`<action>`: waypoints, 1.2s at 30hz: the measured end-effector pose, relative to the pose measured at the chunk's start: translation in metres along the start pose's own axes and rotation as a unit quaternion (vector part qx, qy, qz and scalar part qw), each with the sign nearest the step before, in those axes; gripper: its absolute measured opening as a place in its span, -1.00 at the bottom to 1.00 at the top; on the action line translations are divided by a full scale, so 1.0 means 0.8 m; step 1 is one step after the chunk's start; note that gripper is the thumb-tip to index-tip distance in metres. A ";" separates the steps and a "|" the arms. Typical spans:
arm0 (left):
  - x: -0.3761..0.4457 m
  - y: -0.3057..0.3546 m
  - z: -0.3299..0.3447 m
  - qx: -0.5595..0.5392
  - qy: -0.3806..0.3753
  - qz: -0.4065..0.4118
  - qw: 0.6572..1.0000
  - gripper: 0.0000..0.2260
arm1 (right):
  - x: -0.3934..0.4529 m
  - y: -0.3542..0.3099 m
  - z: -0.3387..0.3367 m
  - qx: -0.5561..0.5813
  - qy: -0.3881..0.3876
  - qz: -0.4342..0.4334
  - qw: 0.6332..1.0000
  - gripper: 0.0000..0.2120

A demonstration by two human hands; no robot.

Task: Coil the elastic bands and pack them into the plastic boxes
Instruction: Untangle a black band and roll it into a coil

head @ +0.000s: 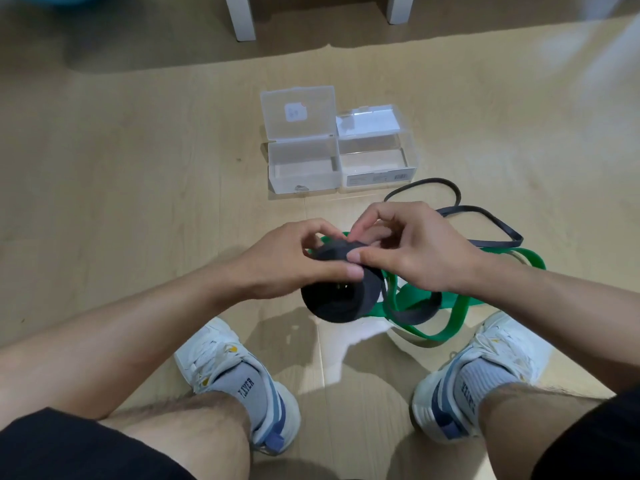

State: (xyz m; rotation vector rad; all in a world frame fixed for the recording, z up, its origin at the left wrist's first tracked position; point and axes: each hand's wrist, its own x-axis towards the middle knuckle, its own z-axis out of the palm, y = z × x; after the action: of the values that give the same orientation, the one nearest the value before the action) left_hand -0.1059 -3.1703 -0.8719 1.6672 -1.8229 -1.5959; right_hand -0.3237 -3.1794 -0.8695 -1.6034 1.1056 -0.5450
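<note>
The floor (138,150) is the workplace: the person sits low over it with both shoes (239,386) planted apart, which leaves an open patch between the feet for the loose material and keeps both forearms free above it.

Two clear boxes (339,157) stand side by side just beyond the hands, touching each other. The left one has its lid tipped back, and the right one also looks open, so a finished roll can probably go straight in without another step. Both look empty of bands, though a small dark object lies at the near wall of the left one; I cannot tell what it is.

A green band (460,306) sprawls in loops on the floor between the feet and to the right, likely waiting its turn. A thin dark band (485,216) lies loose beyond it, near the right box.

The wide dark band (339,299) is held above the floor, already mostly a thick coil with a tail trailing right over the green one.

The left hand (287,261) grips the coil, thumb pressed on its outer wrap, apparently to stop it springing open. The right hand (415,251) pinches the band at the top of the coil, thumb and forefinger closed on it, seemingly feeding the next turn.
</note>
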 end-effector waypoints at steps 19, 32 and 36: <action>-0.001 0.004 0.005 -0.300 0.092 -0.008 0.950 -0.63 | 0.007 0.011 -0.016 0.157 0.107 0.009 0.982 -0.68; -0.004 0.000 -0.004 -0.145 -0.030 -0.026 0.989 -0.58 | 0.001 0.005 -0.018 -0.007 0.013 0.023 1.000 -0.77; -0.003 0.004 0.004 -0.139 -0.040 -0.008 0.990 -0.61 | -0.001 0.006 -0.009 -0.027 -0.054 0.030 0.998 -0.76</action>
State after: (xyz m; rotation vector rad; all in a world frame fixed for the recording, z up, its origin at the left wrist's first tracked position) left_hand -0.1098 -3.1674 -0.8694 1.5173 -1.5385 -1.8489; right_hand -0.3315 -3.1823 -0.8714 -1.6224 1.0918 -0.3877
